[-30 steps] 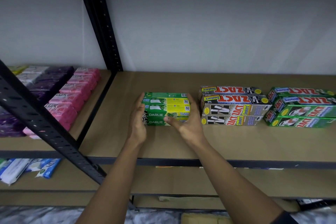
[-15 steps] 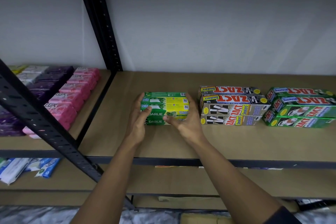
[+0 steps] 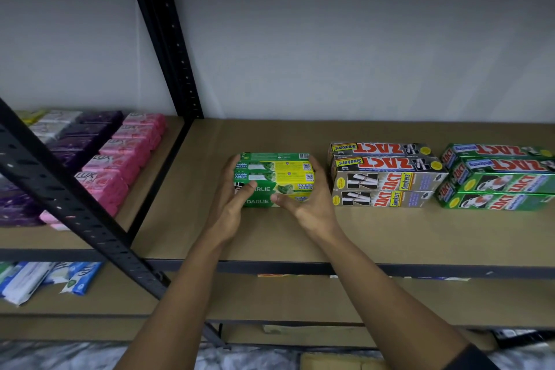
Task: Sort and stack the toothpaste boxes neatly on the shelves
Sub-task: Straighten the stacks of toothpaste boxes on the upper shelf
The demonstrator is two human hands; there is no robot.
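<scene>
Left hand (image 3: 229, 204) thumb now presses Darlie stack (image 3: 288, 173) front; right hand (image 3: 312, 204) unchanged.

Single head-worn wide-angle view, facing forward and slightly down, close to a shelf (image 3: 390, 237) across mid-frame, wall (image 3: 360, 39) filling the upper half.
</scene>
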